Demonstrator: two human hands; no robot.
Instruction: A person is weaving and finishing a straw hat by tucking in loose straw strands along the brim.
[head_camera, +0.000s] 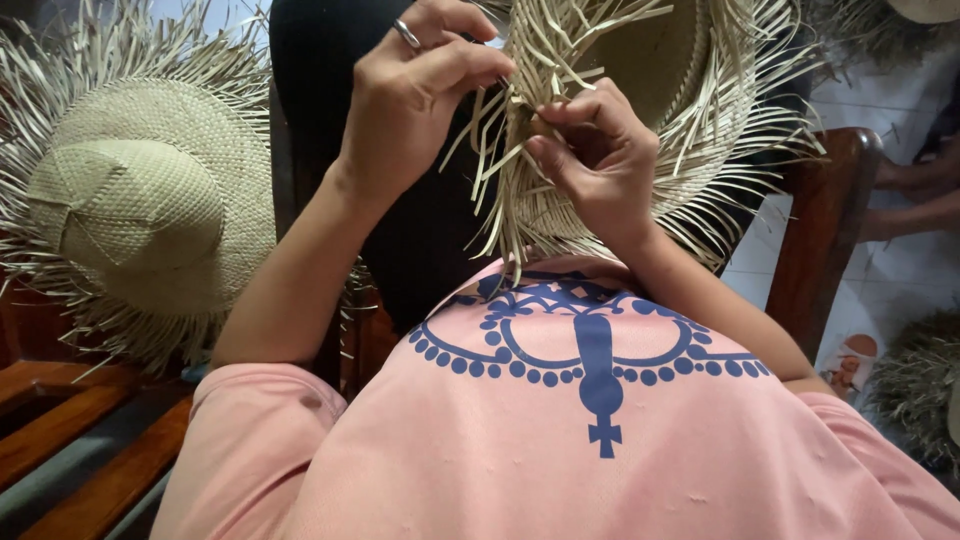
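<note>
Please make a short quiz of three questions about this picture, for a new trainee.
1. True or false: the left hand wears a ring.
2. What do the right hand's fingers pinch?
A. a loose strip of the unfinished straw hat
B. a needle
C. the pink shirt
3. Fill in: the finished straw hat lies beside the person's ____ arm.

Key:
1. True
2. A
3. left

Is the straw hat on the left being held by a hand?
No, the finished straw hat lies alone on the wooden bench; both hands work the fringed hat instead.
</note>
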